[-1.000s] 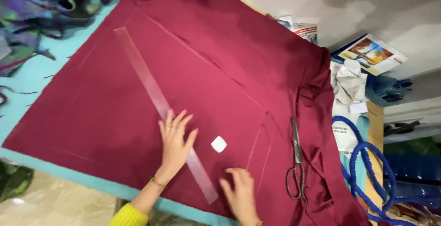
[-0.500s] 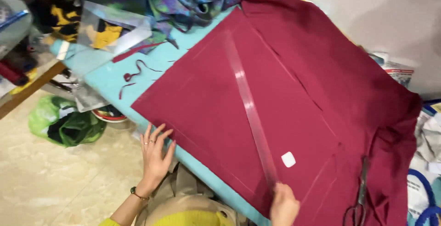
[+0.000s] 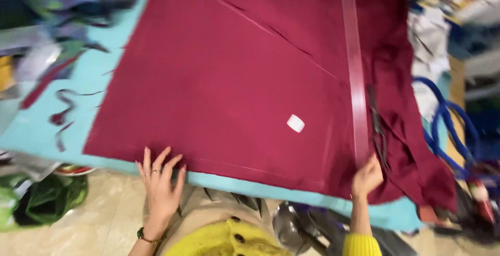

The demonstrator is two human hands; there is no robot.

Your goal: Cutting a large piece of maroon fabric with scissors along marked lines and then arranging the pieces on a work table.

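**Maroon fabric on cutting table, both hands at its near edge**

Item: maroon fabric [image 3: 234, 79], one large piece spread flat on a turquoise table top [image 3: 36, 131], several straight seam or crease lines running across it. All places below are given from this fabric.

- Left hand [image 3: 159, 186]: at the near edge, towards the fabric's left corner. Palm down, fingers spread apart, fingertips resting on the hem; nothing gripped. A dark bracelet at the wrist.
- Right hand [image 3: 367, 177]: at the near edge, towards the right side. Fingers curled together at the near end of the ruler; whether they pinch it or only press on it cannot be told.
- Clear plastic ruler [image 3: 354, 68]: long, lying on the fabric's right part, running from the far edge down to the right hand.
- Scissors [image 3: 379, 131]: dark, lying on the fabric just right of the ruler, beside the right hand.
- White tailor's chalk [image 3: 295, 123]: small piece, on the fabric left of the ruler.
- Blue cord [image 3: 442, 126]: looped, off the right edge.
- Fabric scraps [image 3: 62, 113]: maroon strips on the table, off the left edge.
- Green bag [image 3: 47, 199]: on the floor, below the near left corner.
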